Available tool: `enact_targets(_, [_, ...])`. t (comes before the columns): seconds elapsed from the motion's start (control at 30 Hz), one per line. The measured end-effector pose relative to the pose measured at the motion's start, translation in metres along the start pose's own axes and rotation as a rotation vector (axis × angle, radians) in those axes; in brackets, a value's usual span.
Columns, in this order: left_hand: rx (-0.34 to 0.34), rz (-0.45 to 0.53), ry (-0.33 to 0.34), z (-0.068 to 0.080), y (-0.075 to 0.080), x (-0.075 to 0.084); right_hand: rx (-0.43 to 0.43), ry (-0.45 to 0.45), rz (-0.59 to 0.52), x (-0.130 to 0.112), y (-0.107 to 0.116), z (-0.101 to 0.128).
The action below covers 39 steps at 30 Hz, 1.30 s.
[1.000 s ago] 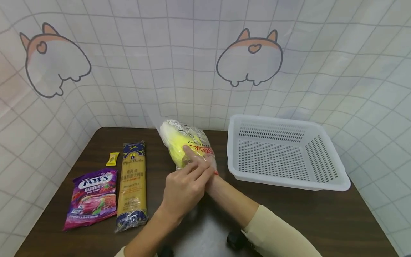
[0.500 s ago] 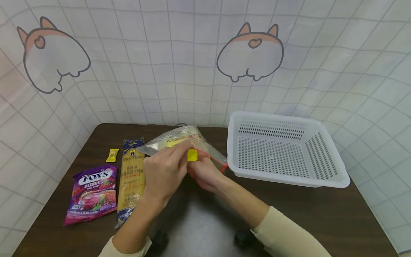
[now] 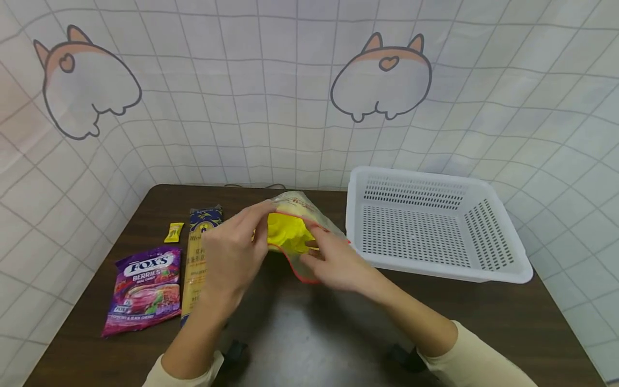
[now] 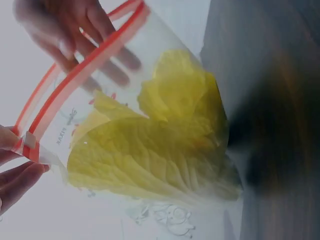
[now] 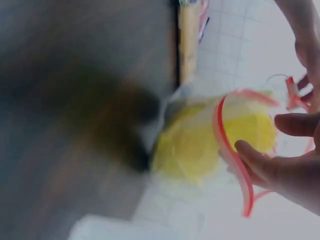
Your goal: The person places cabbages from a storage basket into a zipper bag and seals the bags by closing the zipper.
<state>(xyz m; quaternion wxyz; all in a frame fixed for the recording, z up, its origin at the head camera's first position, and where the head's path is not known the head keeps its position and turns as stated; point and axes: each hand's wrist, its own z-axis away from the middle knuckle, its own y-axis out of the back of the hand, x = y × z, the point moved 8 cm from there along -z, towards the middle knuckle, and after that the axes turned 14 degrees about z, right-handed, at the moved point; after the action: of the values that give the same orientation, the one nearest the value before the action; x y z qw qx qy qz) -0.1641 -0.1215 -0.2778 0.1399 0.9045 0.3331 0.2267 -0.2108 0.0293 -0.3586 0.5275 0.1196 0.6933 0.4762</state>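
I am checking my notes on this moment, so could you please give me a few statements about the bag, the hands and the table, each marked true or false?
1. Both hands hold the zip bag at its red-edged mouth. True: left hand and right hand each grip it.
2. The bag holds something purple. False: its contents are yellow leaves.
3. The white basket has packets inside it. False: nothing shows in it.
4. A purple candy bag lies at the table's left, beside a long pasta packet. True.
5. The bag's mouth is sealed. False: the red strip gapes open in the right wrist view.
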Motion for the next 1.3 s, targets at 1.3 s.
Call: enact_targets(1.3, [-0.376, 0.325, 0.492, 0.014, 0.041, -0.064, 0.770, 0.357, 0.339, -0.012, 0.109, 0.008])
